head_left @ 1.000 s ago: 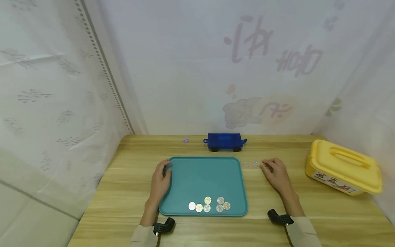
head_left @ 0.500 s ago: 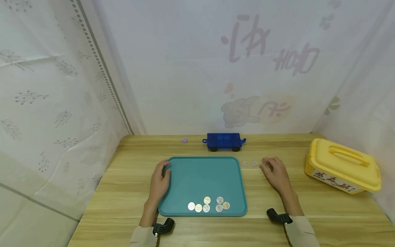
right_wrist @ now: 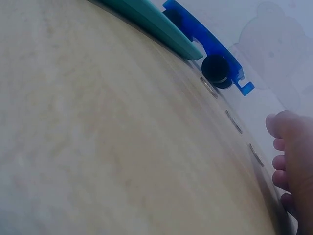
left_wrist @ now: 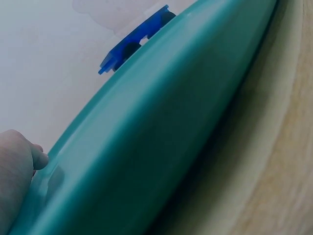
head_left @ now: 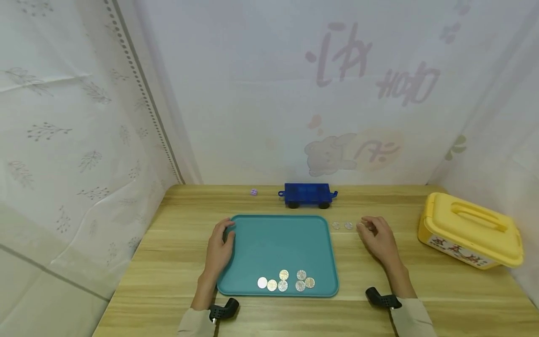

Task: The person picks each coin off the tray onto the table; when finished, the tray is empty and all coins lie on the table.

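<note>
My left hand (head_left: 217, 248) rests at the left edge of a teal tray (head_left: 273, 243), its fingers loosely bent over the rim. Along the tray's near side lie several round gold and silver coins (head_left: 283, 285). To the right of the tray my right hand (head_left: 377, 238) is held low over the table with loosely curled fingers. Two silver coins (head_left: 348, 225) lie in a row between it and the tray. A third coin (right_wrist: 256, 154) lies flat close to the fingertips in the right wrist view, with a gap showing between it and the thumb (right_wrist: 281, 125).
Behind the tray stands a blue toy wagon (head_left: 307, 193) with black wheels. A small purple block (head_left: 254, 192) sits to its left. A yellow lidded box (head_left: 469, 229) with a handle occupies the table's right side. White printed cloth (head_left: 252, 93) hangs behind the table.
My right hand's fingertips shift slightly around the third coin, which showed more plainly half a second ago. The left hand stays at the tray's edge. The head view moves a little.
</note>
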`<state>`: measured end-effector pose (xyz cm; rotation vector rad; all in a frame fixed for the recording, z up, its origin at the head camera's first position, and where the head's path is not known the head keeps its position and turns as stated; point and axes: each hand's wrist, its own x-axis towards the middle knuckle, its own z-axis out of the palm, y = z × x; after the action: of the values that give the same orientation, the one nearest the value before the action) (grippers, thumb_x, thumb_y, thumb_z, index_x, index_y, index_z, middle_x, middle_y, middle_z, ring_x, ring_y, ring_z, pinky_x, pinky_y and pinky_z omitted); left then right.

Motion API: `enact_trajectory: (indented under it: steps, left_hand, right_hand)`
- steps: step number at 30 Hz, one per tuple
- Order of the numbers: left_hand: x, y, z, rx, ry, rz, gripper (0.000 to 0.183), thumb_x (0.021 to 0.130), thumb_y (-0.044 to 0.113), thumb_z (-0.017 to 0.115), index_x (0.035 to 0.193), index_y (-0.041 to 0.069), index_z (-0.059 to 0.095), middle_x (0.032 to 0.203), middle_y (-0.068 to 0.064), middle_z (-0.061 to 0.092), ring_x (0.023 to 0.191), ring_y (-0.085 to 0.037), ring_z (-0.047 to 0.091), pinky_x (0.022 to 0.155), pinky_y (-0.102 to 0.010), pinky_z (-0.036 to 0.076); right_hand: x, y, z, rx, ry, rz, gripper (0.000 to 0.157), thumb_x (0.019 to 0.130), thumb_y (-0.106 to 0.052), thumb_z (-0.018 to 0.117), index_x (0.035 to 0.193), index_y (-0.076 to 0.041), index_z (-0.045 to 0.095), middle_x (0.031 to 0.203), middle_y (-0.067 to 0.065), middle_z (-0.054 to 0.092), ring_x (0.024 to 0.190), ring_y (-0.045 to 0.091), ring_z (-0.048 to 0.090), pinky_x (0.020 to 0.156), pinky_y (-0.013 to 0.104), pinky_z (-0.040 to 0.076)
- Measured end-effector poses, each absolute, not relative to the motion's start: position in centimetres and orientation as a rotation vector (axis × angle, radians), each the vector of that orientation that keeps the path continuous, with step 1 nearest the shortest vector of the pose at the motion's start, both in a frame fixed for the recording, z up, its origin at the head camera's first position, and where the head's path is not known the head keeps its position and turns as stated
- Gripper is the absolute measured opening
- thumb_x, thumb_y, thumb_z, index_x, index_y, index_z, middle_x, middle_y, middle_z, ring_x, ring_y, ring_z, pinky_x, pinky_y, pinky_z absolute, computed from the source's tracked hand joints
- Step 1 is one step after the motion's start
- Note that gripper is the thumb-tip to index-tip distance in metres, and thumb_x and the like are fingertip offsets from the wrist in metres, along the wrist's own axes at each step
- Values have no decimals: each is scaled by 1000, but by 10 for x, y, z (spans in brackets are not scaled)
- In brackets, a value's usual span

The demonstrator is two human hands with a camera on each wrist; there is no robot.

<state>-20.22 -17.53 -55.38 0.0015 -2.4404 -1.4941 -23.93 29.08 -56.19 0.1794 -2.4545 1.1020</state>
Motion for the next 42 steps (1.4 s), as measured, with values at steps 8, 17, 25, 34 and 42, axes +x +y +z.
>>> enact_trajectory:
  steps: [8, 17, 25, 34, 42]
  left_hand:
    - [-200, -177, -554, -11, -2420, -1452, 26, 99, 3, 56, 124, 4, 62, 144, -16, 52, 140, -36, 44, 115, -55, 35]
    - [-204, -171, -552, -5, -2426, -1510, 26, 101, 6, 54, 126, 4, 61, 148, -15, 50, 142, -35, 42, 116, -54, 36]
    - [-202, -172, -550, 7, -2414, -1503, 25, 101, 5, 54, 124, 3, 63, 146, -15, 51, 140, -34, 44, 115, -52, 37]
    - [-203, -173, -548, 17, -2421, -1517, 25, 101, 5, 54, 124, 3, 62, 147, -14, 50, 142, -33, 42, 117, -52, 35]
    - [-202, -173, -550, 8, -2418, -1510, 25, 101, 5, 54, 124, 4, 62, 146, -14, 51, 141, -34, 43, 116, -52, 36]
  right_hand:
    - [-236, 288, -563, 217, -2404, 1131, 25, 88, -10, 74, 110, 2, 71, 94, 15, 66, 85, 17, 55, 77, 14, 41]
    - [-228, 271, -533, 317, -2450, 1187, 26, 90, -10, 72, 113, 2, 69, 104, 15, 64, 95, 18, 51, 81, 27, 42]
    - [-203, 232, -519, 688, -2399, 1085, 28, 80, -1, 79, 107, -1, 71, 102, 9, 69, 100, 14, 52, 87, 23, 40]
    - [-168, 200, -521, 954, -2500, 895, 27, 75, -15, 85, 99, -13, 74, 99, -6, 71, 96, 12, 58, 82, 35, 50]
    - [-147, 183, -528, 1040, -2672, 744, 19, 84, -33, 80, 99, -23, 74, 99, -16, 67, 96, 5, 54, 84, 35, 50]
